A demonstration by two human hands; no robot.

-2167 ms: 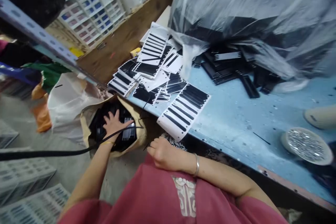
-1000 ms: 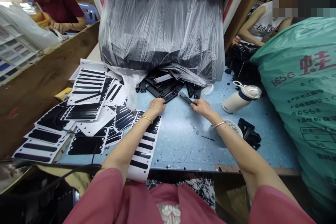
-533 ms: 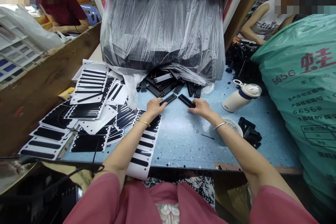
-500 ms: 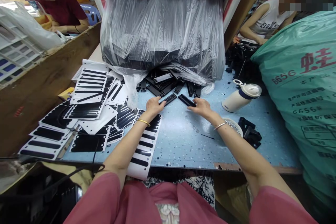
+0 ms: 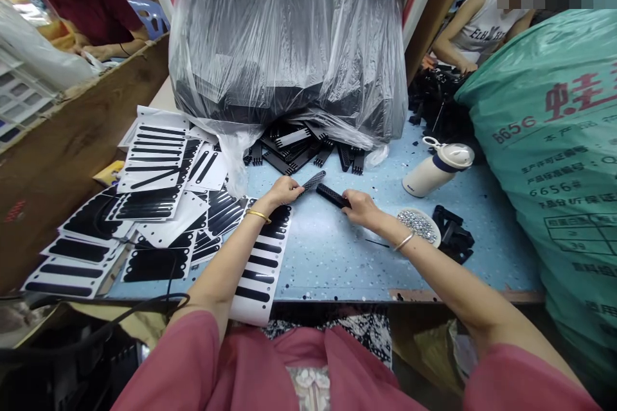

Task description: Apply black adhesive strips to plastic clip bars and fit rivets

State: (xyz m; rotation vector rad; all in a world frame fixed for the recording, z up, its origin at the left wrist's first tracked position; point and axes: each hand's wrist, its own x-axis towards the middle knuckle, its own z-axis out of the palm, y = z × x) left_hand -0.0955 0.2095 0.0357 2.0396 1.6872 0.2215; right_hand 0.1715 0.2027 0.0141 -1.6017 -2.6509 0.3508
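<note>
My left hand [image 5: 282, 191] is closed on one end of a narrow black perforated strip [image 5: 313, 180] that points up and right over the blue table [image 5: 332, 257]. My right hand [image 5: 359, 207] grips a second black perforated strip [image 5: 331, 195], its free end pointing left toward the first. The two strips lie close together, just in front of a heap of black comb-like parts [image 5: 299, 148] spilling from a big clear plastic bag [image 5: 289, 45].
White backing sheets with black stickers [image 5: 159, 173] cover the table's left side, one long sheet [image 5: 263, 263] under my left forearm. A white bottle [image 5: 436, 168], a dish of small shiny pieces [image 5: 418, 225], black clips [image 5: 450, 231] and a green sack [image 5: 554, 141] stand right. Other people sit behind.
My head turned from the floor bag up to the table. Both hands took a black strip from the heap and drew it toward me; the strips now sit closer together.
</note>
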